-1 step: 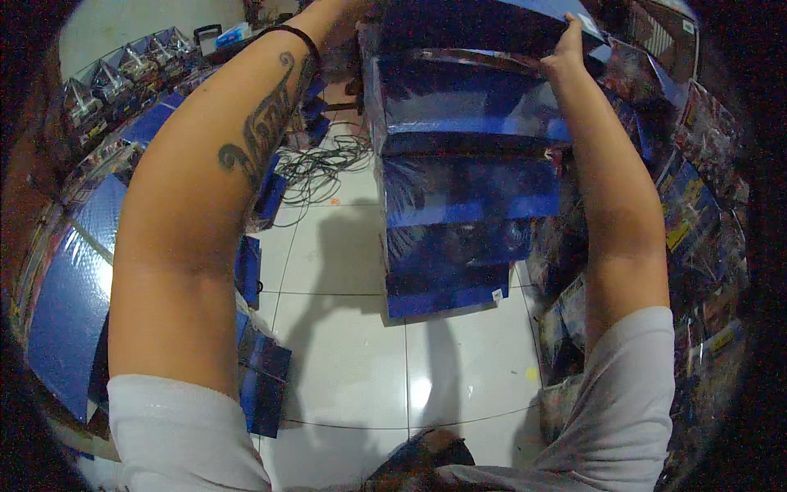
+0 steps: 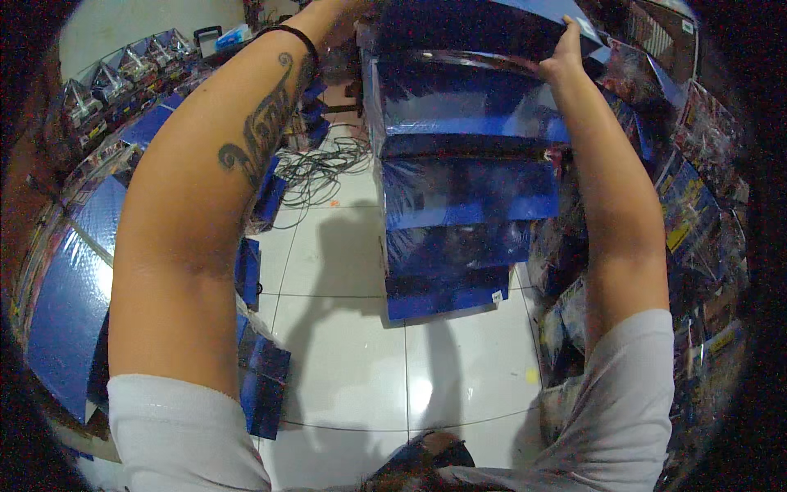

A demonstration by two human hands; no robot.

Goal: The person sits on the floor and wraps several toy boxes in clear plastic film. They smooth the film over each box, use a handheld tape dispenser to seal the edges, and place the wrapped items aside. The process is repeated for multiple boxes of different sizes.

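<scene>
**Top blue box up high, right hand on its end**

Both my arms reach up and forward. The top blue box [image 2: 475, 29] sits at the upper edge of view, above the blue stack [image 2: 471, 193]; can't tell whether it rests there or is raised clear. My right hand [image 2: 564, 56] holds its right end, thumb up beside a white label [image 2: 584, 29], other fingers hidden. My left hand [image 2: 344, 8] is nearly all cut off at the top, so grip unknown, can't say wide or narrow. Arms spread this far probably because the box is broad: a hold near each end would keep it level.

Blue stack stands in layers on the white tile floor [image 2: 348, 353], shiny clear film over at least the upper ones. Piled high likely to save floor; film probably against dust and scuffs.

Left: large blue box [image 2: 70, 303] leaning at a slant, darker blue box [image 2: 266, 389] nearer the walkway. Upper left: row of clear-wrapped packs [image 2: 131, 70]. Right: more film-wrapped packs [image 2: 684, 213] crowding past my elbow. Goods seem pushed to both sides to leave standing room. Black cables [image 2: 320, 168] lie in a loose tangle left of the stack, contents of everything unreadable.
</scene>
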